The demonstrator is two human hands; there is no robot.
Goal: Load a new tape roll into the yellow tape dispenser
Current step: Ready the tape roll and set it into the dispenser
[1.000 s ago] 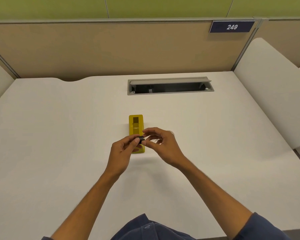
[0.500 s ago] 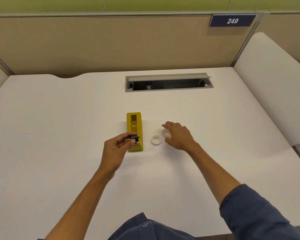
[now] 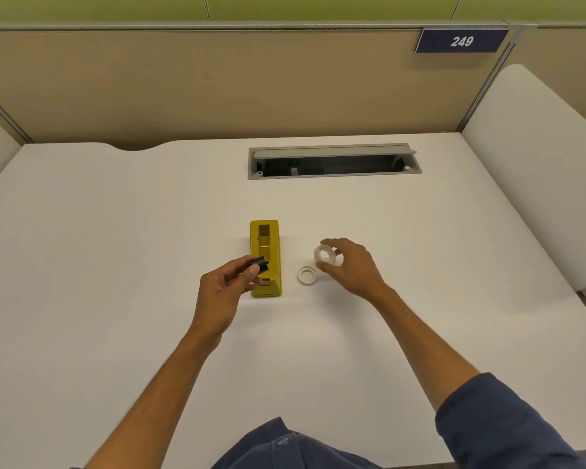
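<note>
The yellow tape dispenser stands on the white desk, its roll bay open on top. My left hand pinches a small black spool core just over the dispenser's near left side. My right hand holds a clear tape roll lifted slightly off the desk, fingers curled round its rim. A second, flatter white ring lies flat on the desk between the dispenser and my right hand.
An open grey cable tray is recessed in the desk behind the dispenser. A beige partition with a sign "249" runs along the back. A white curved side panel borders the desk's right.
My hands have separated: the left kept the black core, the right moved right to the two rings and picked up the farther tape roll, tilting it up.
</note>
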